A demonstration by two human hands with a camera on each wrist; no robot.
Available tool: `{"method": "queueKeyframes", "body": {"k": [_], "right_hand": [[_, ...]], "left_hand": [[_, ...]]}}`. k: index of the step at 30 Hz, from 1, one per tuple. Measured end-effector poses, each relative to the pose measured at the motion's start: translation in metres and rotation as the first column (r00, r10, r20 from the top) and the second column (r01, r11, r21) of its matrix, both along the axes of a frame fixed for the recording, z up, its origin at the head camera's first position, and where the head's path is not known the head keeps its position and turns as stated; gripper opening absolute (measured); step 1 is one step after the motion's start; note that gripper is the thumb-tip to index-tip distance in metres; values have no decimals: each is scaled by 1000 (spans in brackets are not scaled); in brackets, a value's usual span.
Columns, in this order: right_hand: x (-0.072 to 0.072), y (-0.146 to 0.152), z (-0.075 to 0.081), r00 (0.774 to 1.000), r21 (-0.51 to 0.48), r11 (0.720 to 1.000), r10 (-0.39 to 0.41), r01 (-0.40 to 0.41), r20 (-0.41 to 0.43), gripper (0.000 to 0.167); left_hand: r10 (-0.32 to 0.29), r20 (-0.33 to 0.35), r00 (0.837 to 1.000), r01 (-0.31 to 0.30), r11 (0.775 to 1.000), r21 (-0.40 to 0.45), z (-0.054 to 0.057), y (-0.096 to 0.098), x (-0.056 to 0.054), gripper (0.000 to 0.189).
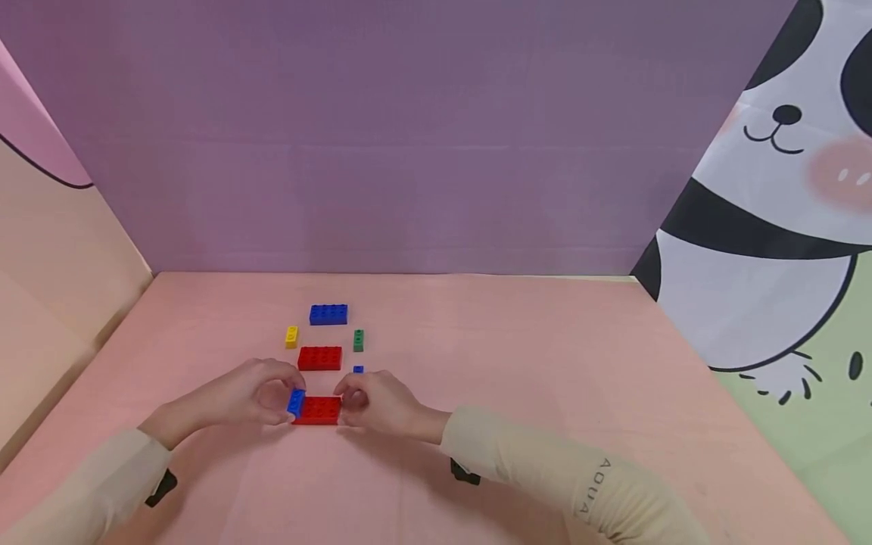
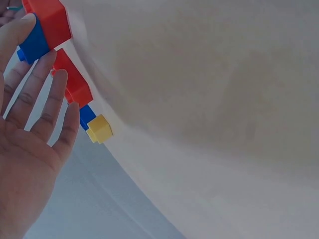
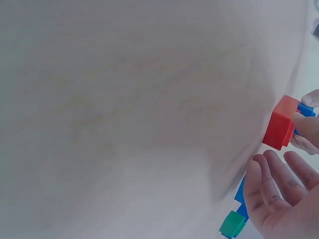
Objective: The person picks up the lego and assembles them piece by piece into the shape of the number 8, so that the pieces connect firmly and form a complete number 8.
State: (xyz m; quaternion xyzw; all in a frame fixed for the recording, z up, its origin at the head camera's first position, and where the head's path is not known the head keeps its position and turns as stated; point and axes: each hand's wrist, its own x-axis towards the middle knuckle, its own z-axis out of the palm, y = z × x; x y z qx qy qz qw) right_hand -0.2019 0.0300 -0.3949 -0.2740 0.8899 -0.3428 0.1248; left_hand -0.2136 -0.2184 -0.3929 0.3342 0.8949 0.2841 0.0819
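Near the front of the group lies a red brick (image 1: pixel 322 409) with studs on top. A small narrow blue brick (image 1: pixel 296 403) sits across its left end. My left hand (image 1: pixel 255 393) pinches this blue brick between thumb and fingertips, with the other fingers spread in the left wrist view. At the opposite end, my right hand (image 1: pixel 388 407) grips the red brick by its right edge, thumb near the front corner and forefinger near the back. Both hands are low over the table, facing each other.
Behind the hands lie a second red brick (image 1: pixel 319 358), a larger blue brick (image 1: pixel 328 314), a small yellow brick (image 1: pixel 291 337) and a small green brick (image 1: pixel 358 340). Another small blue brick (image 1: pixel 358 369) is partly hidden by the right hand. A purple wall (image 1: pixel 409 189) bounds the pink table (image 1: pixel 545 363).
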Motion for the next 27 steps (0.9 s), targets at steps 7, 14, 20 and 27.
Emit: {"method": "queueKeyframes", "body": {"k": [7,14,20,27], "right_hand": [[-2,6,7,999,-9,1000,-22,22,-25,28],[-10,11,17,994,-5,999,-45,45,-103,32],[-18,15,20,987,15,997,-68,71,-148,36],[-26,16,16,978,44,996,-64,74,-198,37]], "left_hand": [[-3,-1,1000,3,1000,7,-1,-1,0,39],[-12,8,1000,12,1000,10,1,-1,1,39],[-9,17,1000,9,1000,15,2,-1,2,39],[-6,15,1000,5,1000,21,1,0,2,39]]}}
